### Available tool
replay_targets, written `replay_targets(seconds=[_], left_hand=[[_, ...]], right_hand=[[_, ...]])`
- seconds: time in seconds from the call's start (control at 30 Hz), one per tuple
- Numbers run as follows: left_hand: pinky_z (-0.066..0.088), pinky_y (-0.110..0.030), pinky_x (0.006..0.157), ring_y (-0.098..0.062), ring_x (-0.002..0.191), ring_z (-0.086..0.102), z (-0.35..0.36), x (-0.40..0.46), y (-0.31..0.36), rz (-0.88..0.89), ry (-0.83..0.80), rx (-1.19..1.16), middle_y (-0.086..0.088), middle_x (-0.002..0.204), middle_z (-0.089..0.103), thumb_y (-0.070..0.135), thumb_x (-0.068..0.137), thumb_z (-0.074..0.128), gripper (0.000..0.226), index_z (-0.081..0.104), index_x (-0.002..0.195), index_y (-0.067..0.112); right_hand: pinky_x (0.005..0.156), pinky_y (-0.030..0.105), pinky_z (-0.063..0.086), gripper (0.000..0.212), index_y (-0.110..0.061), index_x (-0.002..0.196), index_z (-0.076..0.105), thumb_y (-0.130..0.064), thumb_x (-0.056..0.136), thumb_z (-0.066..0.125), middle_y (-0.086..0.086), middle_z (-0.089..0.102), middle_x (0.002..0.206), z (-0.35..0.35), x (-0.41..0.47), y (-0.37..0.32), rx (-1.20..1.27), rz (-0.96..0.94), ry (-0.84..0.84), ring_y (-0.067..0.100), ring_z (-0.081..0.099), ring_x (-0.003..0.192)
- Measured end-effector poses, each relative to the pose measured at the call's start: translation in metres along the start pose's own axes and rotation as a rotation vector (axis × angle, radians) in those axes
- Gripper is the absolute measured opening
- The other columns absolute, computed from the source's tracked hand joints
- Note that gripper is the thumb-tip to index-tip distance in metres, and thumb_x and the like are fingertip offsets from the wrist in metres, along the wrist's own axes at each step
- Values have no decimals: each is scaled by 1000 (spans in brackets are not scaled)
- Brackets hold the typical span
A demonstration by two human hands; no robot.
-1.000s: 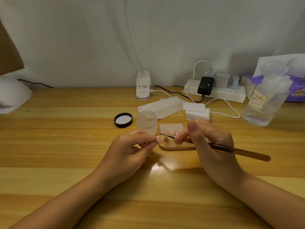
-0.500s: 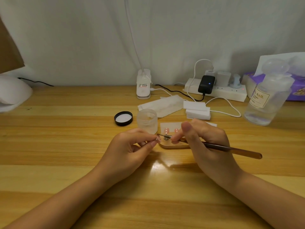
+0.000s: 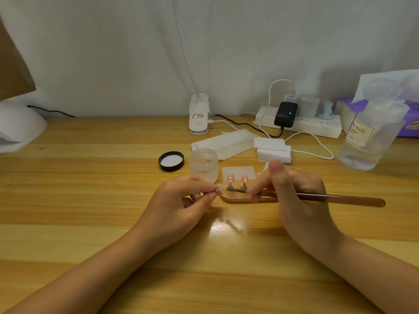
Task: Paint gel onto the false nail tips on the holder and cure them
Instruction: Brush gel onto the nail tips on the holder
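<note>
My left hand [image 3: 181, 200] pinches a small pink false nail tip [image 3: 219, 188] on its little stand between thumb and fingers. My right hand [image 3: 292, 196] grips a long brown gel brush [image 3: 340, 198], whose metal end [image 3: 235, 189] points left toward that tip and stops just short of it. Behind the brush lies the wooden holder [image 3: 235, 198] with two pink nail tips [image 3: 237, 177] standing on metal pegs. An open frosted gel jar [image 3: 204, 164] stands just behind my left hand, its black lid [image 3: 171, 161] lying to the left.
A white curing lamp [image 3: 18, 128] sits at the far left edge. At the back are a clip lamp base [image 3: 199, 116], a power strip with chargers [image 3: 299, 123], white wipes [image 3: 223, 143] and foam blocks [image 3: 272, 149]. A clear liquid bottle [image 3: 371, 130] stands at right.
The brush tip has drawn slightly back to the right, away from the held nail tip. Both hands stay in nearly the same place.
</note>
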State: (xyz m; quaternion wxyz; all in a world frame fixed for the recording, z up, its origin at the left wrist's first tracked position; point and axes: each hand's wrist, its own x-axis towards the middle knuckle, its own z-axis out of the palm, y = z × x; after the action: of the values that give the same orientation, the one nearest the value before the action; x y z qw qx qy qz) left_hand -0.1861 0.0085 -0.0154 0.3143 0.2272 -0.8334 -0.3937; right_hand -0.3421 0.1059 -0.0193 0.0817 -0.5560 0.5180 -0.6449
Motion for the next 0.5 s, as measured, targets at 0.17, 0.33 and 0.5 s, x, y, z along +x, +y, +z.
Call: replay_targets(seconds=[0.17, 0.33, 0.5], left_hand=[[42, -29, 53, -9, 62, 51, 1, 0, 0, 0, 5, -5, 3, 79, 66, 4, 81, 65, 31, 68, 84, 35], [42, -30, 54, -10, 61, 51, 1, 0, -1, -6, 4, -5, 3, 78, 66, 3, 81, 65, 29, 70, 84, 32], [43, -34, 56, -17, 64, 53, 1, 0, 1, -5, 7, -9, 0, 80, 66, 4, 80, 65, 33, 67, 85, 37]], right_hand=[[66, 5, 39, 39, -13, 72, 68, -34, 88, 39, -14, 64, 72, 2, 2, 0, -102, -62, -75, -5, 61, 71], [70, 9, 45, 37, -19, 72, 67, -39, 88, 41, -7, 67, 71, 3, 2, 2, -110, -72, -78, 1, 64, 74], [66, 13, 45, 41, -21, 66, 66, -43, 89, 40, -2, 66, 65, 2, 0, 1, -61, -54, -68, 5, 63, 66]])
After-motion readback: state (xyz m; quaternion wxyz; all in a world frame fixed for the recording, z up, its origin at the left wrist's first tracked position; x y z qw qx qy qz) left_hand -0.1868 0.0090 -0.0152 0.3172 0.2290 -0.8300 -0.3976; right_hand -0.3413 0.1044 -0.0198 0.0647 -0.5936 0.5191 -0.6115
